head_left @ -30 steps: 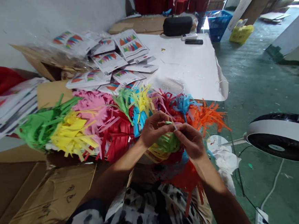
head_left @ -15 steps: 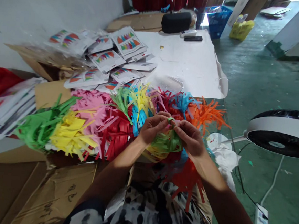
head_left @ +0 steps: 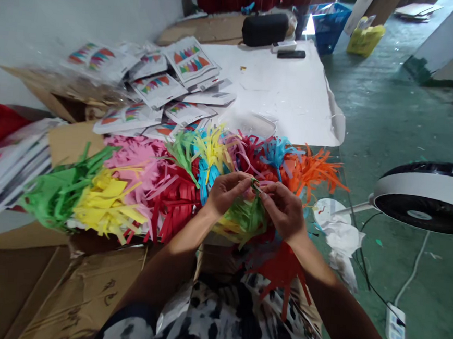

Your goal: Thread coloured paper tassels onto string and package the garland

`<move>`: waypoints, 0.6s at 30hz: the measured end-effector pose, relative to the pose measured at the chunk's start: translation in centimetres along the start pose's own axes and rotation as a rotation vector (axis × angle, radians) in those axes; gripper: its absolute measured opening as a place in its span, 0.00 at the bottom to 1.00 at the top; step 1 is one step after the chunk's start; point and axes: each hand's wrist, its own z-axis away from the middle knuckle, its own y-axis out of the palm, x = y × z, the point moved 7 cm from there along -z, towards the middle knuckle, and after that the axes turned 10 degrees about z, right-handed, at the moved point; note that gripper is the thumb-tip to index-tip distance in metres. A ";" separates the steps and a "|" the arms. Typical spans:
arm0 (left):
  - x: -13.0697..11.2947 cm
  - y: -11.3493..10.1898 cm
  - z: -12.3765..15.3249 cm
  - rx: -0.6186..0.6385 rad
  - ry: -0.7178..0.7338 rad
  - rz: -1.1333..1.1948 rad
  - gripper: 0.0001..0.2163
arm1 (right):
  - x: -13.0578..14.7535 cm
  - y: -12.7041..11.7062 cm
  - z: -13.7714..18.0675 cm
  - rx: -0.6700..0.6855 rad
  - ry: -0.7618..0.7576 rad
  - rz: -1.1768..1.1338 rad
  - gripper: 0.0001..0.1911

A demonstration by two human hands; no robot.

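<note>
Both hands meet over the near edge of the table, fingers pinched at the top of a green paper tassel. My left hand grips its narrow twisted end from the left. From the right, my right hand closes its thumb and fingers on the same end, where a thin pale strand shows. The tassel's cut strips hang below the hands, with yellow strips beside them. Orange-red tassel strips drape over my lap. Behind the hands lie blue tassels and an orange tassel.
Green, yellow, pink and red tassels are heaped to the left. Printed packets pile up on the white-covered table. A black case lies at the back. To the right stands a fan; cardboard is lower left.
The fingers have shifted slightly around the green tassel's twisted top, and the right hand has turned a little. The green strips hang a bit further left. The whole view has shifted slightly.
</note>
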 end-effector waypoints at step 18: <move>-0.2 0.9 1.0 -0.027 0.101 -0.071 0.15 | 1.8 -1.1 0.4 -0.211 -0.138 0.321 0.05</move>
